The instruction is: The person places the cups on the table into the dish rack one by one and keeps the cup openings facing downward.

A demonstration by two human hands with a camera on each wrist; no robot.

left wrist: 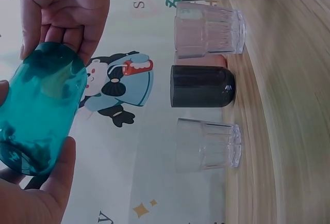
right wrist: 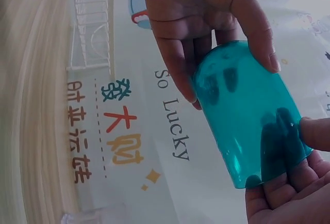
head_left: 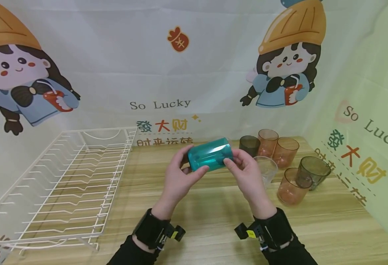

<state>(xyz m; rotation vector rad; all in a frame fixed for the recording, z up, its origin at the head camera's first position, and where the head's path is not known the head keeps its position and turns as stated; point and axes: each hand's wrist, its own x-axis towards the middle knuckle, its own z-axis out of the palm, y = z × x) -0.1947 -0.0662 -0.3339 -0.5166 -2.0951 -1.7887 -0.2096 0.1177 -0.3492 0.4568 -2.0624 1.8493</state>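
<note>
Both hands hold a teal see-through cup (head_left: pixel 210 154) tilted on its side above the table. My left hand (head_left: pixel 183 176) grips its left end, thumb along the near side. The right hand (head_left: pixel 248 173) pinches the other end between thumb and fingers. In the left wrist view, the cup (left wrist: pixel 44 105) lies between the right hand (left wrist: pixel 67 12) above and the left hand (left wrist: pixel 38 198) below. Finger shapes show through its wall in the right wrist view. Nearest the right hand stands a clear glass (head_left: pixel 267 171), partly hidden by that hand.
A white wire dish rack (head_left: pixel 71 180) stands at the left. Grouped at the right are a dark cup (head_left: pixel 249 146), several amber glasses (head_left: pixel 285 152) and an olive glass (head_left: pixel 314 170). A printed cloth (head_left: pixel 213 66) hangs behind the wooden table (head_left: pixel 207 228).
</note>
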